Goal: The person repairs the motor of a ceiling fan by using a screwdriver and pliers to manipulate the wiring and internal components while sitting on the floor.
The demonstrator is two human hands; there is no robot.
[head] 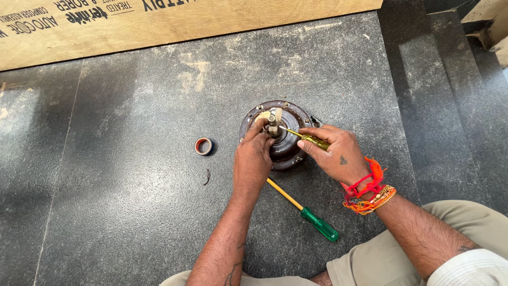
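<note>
While my left hand (253,154) pinches the central shaft (272,124) and my right hand's (333,153) fingers clamp a yellow screwdriver (309,139), the round motor housing (283,135) on the floor (132,175) looks heavy, rigid metal, best gripped at its rim.

**Soft daylight, sharp frame**

Even, diffuse light falls across the dark speckled floor (132,159), bright enough to show its grain from edge to edge. Shadows are faint and short — a thin one lies under the green-handled screwdriver (304,211), a soft one beneath the hands. A pale sheen washes the stone near the plywood board (185,21), and the upper right corner brightens toward glare. Focus holds across the picture; no motion blur shows — only slight wide-angle stretching at the edges.
</note>
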